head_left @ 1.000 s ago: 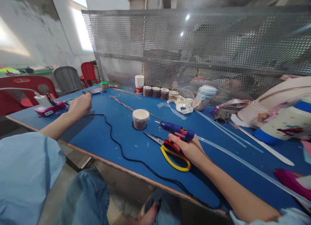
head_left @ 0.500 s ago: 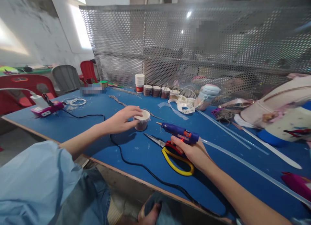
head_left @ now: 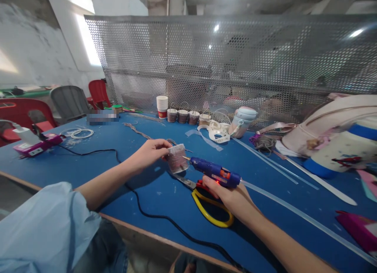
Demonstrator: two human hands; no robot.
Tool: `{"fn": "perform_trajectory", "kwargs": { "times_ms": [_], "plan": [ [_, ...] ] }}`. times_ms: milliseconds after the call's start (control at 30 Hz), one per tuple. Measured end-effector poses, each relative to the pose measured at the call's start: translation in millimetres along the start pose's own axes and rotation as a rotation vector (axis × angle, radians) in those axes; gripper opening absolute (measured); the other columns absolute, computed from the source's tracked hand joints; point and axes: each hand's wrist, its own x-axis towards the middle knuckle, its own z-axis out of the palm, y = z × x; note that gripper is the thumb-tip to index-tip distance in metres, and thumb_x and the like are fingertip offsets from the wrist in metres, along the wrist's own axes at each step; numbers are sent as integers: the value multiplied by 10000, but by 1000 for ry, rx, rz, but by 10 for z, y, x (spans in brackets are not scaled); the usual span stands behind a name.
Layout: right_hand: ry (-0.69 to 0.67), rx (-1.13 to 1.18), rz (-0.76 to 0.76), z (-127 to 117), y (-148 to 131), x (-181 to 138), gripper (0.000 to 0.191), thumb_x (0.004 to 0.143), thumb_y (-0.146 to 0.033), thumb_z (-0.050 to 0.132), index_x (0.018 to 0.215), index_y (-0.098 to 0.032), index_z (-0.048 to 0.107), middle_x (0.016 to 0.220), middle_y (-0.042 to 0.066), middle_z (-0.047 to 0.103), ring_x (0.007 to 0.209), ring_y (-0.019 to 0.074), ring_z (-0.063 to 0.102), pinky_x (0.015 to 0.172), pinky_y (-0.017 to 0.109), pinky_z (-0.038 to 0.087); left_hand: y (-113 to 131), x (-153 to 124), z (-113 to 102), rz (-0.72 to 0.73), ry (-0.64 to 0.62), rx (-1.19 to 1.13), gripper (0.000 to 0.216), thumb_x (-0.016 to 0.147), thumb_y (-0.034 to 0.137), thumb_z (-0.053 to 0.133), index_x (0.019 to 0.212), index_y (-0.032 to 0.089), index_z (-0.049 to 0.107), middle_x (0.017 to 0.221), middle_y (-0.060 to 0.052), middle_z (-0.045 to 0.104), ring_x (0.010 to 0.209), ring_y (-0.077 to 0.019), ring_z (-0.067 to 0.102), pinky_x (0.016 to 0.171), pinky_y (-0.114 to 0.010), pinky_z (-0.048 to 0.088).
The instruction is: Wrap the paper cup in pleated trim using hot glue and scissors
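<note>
My left hand (head_left: pixel 151 150) is closed round a small paper cup (head_left: pixel 177 158) wrapped in brown cord, tilted on its side just above the blue table (head_left: pixel 88 163). My right hand (head_left: pixel 231 194) grips a blue hot glue gun (head_left: pixel 214 172), whose red light glows. The gun's metal nozzle touches the cup's side. A long clear glue stick (head_left: pixel 294 210) sticks out of the back of the gun. Yellow-handled scissors (head_left: pixel 210 204) lie on the table under my right hand.
A black cable (head_left: pixel 141 210) snakes across the table toward a pink power strip (head_left: pixel 37 145). Stacked cups (head_left: pixel 161 106), wrapped cups (head_left: pixel 182 116), white tape (head_left: pixel 216 131), a bottle (head_left: pixel 244 120) and a pink bag (head_left: pixel 332 123) sit near the perforated metal screen (head_left: pixel 235 65). Red chairs (head_left: pixel 98 92) stand left.
My left hand came from the table's far left to the cup, lifted and tilted it toward the glue gun. The gun's nozzle now meets the cup.
</note>
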Motion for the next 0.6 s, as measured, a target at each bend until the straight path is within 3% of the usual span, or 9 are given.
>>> {"fn": "perform_trajectory", "kwargs": {
  "times_ms": [233, 600],
  "plan": [
    [54, -72, -34, 11, 51, -24, 267, 785, -463, 619, 737, -207, 562, 634, -18, 570, 573, 149, 531, 561, 266, 434, -27, -91, 86, -21, -43, -57, 202, 682, 225, 563, 818, 154, 694, 794, -11, 680, 723, -139, 585, 692, -250, 466],
    [32, -25, 33, 51, 42, -22, 278, 771, -464, 631, 833, -194, 616, 743, 31, 693, 713, 214, 653, 678, 311, 511, -14, -164, 127, 28, -33, -25, 175, 745, 309, 597, 782, 152, 665, 734, 6, 635, 692, -121, 553, 671, -228, 444]
  ]
}}
